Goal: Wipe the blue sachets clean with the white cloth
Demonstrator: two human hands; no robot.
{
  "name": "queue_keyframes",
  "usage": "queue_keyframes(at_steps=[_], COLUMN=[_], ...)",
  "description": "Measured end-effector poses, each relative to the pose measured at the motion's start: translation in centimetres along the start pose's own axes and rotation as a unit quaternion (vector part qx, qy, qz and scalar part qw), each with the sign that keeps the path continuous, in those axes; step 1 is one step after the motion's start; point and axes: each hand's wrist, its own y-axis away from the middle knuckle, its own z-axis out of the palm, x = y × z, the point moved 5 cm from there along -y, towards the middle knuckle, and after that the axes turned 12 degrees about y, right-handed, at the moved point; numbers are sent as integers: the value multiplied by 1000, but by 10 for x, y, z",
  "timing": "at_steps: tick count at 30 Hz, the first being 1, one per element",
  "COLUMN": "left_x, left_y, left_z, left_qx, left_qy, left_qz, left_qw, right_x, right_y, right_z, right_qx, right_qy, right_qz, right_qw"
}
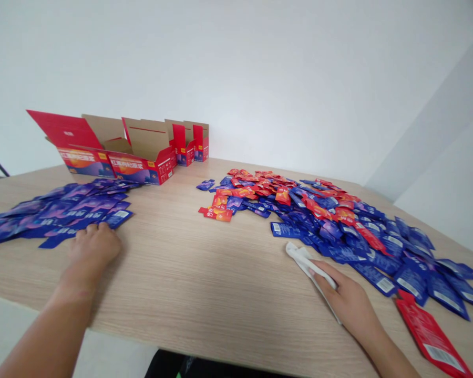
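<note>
My left hand [94, 245] rests on the wooden table [205, 273], fingers curled down at the near edge of a spread of blue-purple sachets [59, 212] on the left. My right hand [349, 302] lies flat on a white cloth [305, 258], pressing it to the table beside a big heap of blue and red sachets [339, 220]. One red sachet [431, 336] lies alone near my right forearm.
Several open red cardboard boxes [142, 157] stand in a row at the table's back left, flaps up. A white wall rises behind. The table's near edge runs just under my forearms.
</note>
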Motion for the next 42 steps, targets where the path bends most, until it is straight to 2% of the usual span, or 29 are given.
queue_keyframes(at_steps=[8,13,19,24,29,31,34,36,42], left_x=[-23,-29,-22,-18,-16,-12,0,6,1], left_y=[-38,-50,-41,-27,-21,-21,-22,-24,-37], left_z=[0,-5,-15,-28,-31,-31,-24,-19,-10], left_qx=[-4,13,45,95,114,105,44,11,16], left_qy=[25,18,17,44,48,35,22,16,23], left_qz=[3,-20,-39,-55,-62,-35,57,89,69], left_qw=[1000,1000,998,993,990,993,997,996,997], right_x=[-5,-4,-1,-1,-3,-2,-1,-1,-7], right_y=[0,0,1,1,0,0,0,0,1], right_z=[-5,-4,-3,-3,-4,-4,-3,-3,-6], right_qx=[-6,-5,-2,10,11,10,4,1,-9], right_qy=[-14,-18,-9,-7,-10,-11,-10,-9,-24], right_qz=[-7,-4,8,5,5,9,18,20,8], right_qw=[1000,1000,1000,1000,1000,1000,1000,1000,1000])
